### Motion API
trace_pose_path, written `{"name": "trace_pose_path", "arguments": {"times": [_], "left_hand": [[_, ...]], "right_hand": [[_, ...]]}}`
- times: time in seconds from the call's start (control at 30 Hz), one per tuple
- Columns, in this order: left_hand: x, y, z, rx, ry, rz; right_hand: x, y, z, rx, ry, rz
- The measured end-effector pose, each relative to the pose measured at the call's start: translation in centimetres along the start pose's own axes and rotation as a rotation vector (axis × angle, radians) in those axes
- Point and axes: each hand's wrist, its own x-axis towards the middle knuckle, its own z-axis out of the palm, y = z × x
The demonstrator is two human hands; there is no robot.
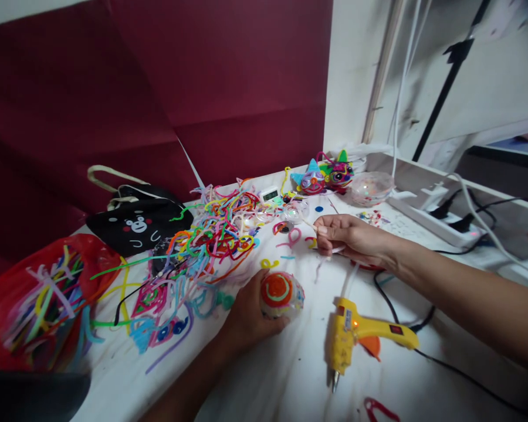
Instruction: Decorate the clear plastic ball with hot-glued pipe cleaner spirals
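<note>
Showing, at the far left, a red plastic bag (99, 258) with coloured pipe cleaners (48, 293) sticking out of its mouth. Seeing next a black bag (136, 231) with a printed white face, lying just behind. Reaching then a big tangled heap (222, 225) of bright strips across the white table (264, 381). Gripping a round translucent ball (284, 290) in the left hand (251, 313), with fingers and thumb clamping around its sides, in front of the heap; displaying an orange disc on its upper face, and leaving unclear any contact between ball and table. Finding a small white timer (270, 194) farther back, then two colourful ornaments (313, 177) side by side. Pinching a thin pale strand (310, 225) between thumb and fingertips of the right hand (347, 234), pressing together on it. Seeing a yellow glue gun (344, 337) below, with its nozzle toward the near edge. Noticing a clear bowl (372, 189) behind the right hand, and a white power strip (446, 225) with black plugs farther right.
</note>
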Motion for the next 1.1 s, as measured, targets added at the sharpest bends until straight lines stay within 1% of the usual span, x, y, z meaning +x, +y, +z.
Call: {"name": "trace_pose_path", "arguments": {"times": [0.1,0.13,0.17,0.2,0.27,0.3,0.33,0.4,0.43,0.5,0.53,0.6,0.67,0.77,0.87,1.0,1.1], "left_hand": [[0.7,0.0,-0.7,0.015,-0.052,0.044],[0.8,0.4,-1.1,0.026,-0.039,0.055],[0.9,0.9,-1.5,0.043,-0.010,0.069],[1.0,1.7,-2.0,0.062,0.051,0.089],[1.2,3.8,-2.8,0.068,0.172,0.156],[1.4,4.9,-3.0,0.060,0.191,0.181],[1.5,6.0,-3.2,0.045,0.175,0.203],[2.0,7.9,-3.1,0.009,0.084,0.208],[2.2,8.6,-3.0,0.004,0.050,0.194],[2.7,9.3,-2.6,-0.017,-0.023,0.180],[2.9,9.4,-2.4,-0.028,-0.046,0.181],[3.1,9.1,-2.4,-0.034,-0.044,0.186],[3.3,8.5,-2.7,-0.014,0.000,0.173],[3.5,7.3,-3.4,0.015,0.075,0.110],[3.8,6.0,-4.1,0.031,0.084,0.061],[4.5,4.2,-4.4,0.120,0.109,0.056],[5.2,3.0,-4.3,0.192,0.174,0.060]], "right_hand": [[-0.4,0.2,0.1,0.090,0.045,0.038],[-0.6,0.2,0.2,0.113,0.055,0.048],[-0.7,0.3,0.3,0.133,0.060,0.057],[-0.8,0.3,0.4,0.151,0.062,0.065],[-1.0,0.2,0.9,0.183,0.058,0.073],[-1.1,0.1,1.3,0.197,0.054,0.073],[-1.2,-0.1,1.7,0.209,0.049,0.070],[-1.3,-0.5,2.6,0.231,0.041,0.058],[-1.4,-0.7,3.0,0.241,0.039,0.051],[-1.5,-1.0,3.5,0.260,0.039,0.037],[-1.6,-1.1,3.7,0.270,0.044,0.028],[-1.7,-1.1,3.6,0.290,0.070,0.002],[-1.8,-1.1,3.2,0.307,0.109,-0.031],[-2.0,-0.9,2.2,0.321,0.159,-0.082],[-2.3,-0.5,1.4,0.314,0.184,-0.112],[-2.8,0.2,0.9,0.265,0.173,-0.076],[-3.4,0.4,0.9,0.201,0.158,-0.038]]}}
